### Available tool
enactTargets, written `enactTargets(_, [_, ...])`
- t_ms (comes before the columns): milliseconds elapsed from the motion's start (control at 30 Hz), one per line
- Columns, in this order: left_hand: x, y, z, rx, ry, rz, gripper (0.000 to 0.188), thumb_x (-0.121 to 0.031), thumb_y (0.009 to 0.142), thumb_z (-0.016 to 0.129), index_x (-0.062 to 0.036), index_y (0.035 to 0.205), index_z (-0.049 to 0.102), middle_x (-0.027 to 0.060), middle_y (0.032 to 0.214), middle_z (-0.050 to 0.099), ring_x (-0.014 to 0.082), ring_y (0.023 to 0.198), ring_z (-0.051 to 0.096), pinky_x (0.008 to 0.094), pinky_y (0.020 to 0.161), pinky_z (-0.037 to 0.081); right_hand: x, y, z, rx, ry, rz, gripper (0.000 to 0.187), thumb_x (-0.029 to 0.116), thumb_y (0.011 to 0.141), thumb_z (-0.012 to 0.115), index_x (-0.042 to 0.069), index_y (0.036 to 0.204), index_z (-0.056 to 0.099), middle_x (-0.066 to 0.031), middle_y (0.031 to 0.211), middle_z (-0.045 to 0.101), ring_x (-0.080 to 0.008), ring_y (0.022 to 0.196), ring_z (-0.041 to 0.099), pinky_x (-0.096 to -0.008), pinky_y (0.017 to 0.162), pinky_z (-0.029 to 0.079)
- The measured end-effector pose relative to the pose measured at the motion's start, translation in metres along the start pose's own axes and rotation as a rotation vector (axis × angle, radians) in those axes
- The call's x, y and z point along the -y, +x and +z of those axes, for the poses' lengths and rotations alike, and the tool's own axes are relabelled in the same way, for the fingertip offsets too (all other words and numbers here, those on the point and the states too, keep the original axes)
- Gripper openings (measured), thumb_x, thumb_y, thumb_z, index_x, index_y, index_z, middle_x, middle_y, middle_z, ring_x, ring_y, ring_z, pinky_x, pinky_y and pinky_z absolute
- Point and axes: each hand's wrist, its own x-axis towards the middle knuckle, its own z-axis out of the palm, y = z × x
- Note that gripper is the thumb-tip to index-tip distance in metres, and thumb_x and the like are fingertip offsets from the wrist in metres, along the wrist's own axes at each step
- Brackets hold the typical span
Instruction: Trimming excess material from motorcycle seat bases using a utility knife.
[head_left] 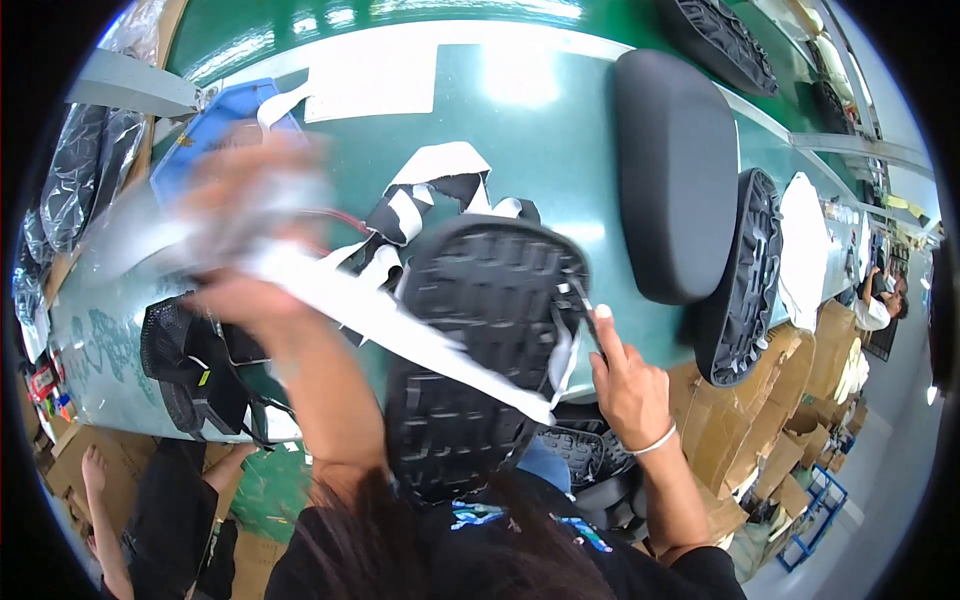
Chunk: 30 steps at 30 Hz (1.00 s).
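Observation:
In front of my body a black plastic seat shell (485,290) is tilted, its ribbed underside toward me. A long white strip (390,325) runs from my left hand (245,225) across the shell to its lower right part. That hand is raised at the left and smeared by motion; the strip is in its grip, though single fingers are hard to make out. My right hand (632,392) is at the shell's right edge, closed around a slim tool (588,308) with a metal shaft, index finger stretched along it. The tool's tip touches or nearly touches the rim, where loose white material (562,355) hangs.
Black and white scraps (440,170) lie behind the shell. A blue tray (215,125) and a black mesh piece (185,365) are on the left. On the right are a black cushion (675,175), another shell (745,280) and cardboard boxes (745,410). Another person (165,510) is at lower left.

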Motion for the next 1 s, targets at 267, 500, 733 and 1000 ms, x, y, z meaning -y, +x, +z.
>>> enactTargets(267, [0.001,-0.03,0.042,1.001,1.88,-0.13,0.03,-0.01,0.068,0.064,-0.0017,0.095,0.054,0.0184,0.102,0.058,0.0357,0.096,0.055,0.0397,0.082,0.041,-0.007,-0.002,0.016,-0.427,0.508,0.199,0.063,0.009,0.083,0.063,0.006,0.138,0.032,-0.0212,0.115,0.058,-0.0348,0.077,0.065,-0.0401,0.065,0.051])
enactTargets(500, [0.07,-0.082,0.04,0.868,1.832,0.11,0.037,-0.008,0.065,0.065,-0.0054,0.102,0.058,0.0087,0.093,0.058,0.0287,0.09,0.05,0.0401,0.081,0.038,0.007,0.051,0.037,-0.399,1.212,0.359,0.052,0.015,0.086,0.062,0.006,0.131,0.038,-0.0021,0.076,0.054,-0.0077,0.055,0.051,-0.0228,0.049,0.043])
enactTargets(733, [0.117,-0.085,0.008,0.635,1.678,0.309,0.012,-0.009,0.059,0.07,-0.0099,0.069,0.064,-0.0013,0.069,0.056,0.0191,0.073,0.05,0.0349,0.071,0.034,-0.006,0.021,0.029,-0.356,0.66,0.162,0.053,0.016,0.089,0.056,0.005,0.136,0.033,-0.018,0.111,0.06,-0.0293,0.074,0.066,-0.0347,0.061,0.052])
enactTargets(1000, [0.111,-0.083,-0.001,0.615,1.435,0.241,0.008,-0.005,0.058,0.065,-0.0084,0.064,0.062,0.0011,0.068,0.057,0.0204,0.069,0.05,0.0339,0.065,0.036,-0.004,0.037,-0.019,-0.057,0.185,-0.033,0.052,0.019,0.086,0.059,0.02,0.135,0.041,-0.0143,0.075,0.061,-0.0342,0.057,0.059,-0.0444,0.053,0.048])
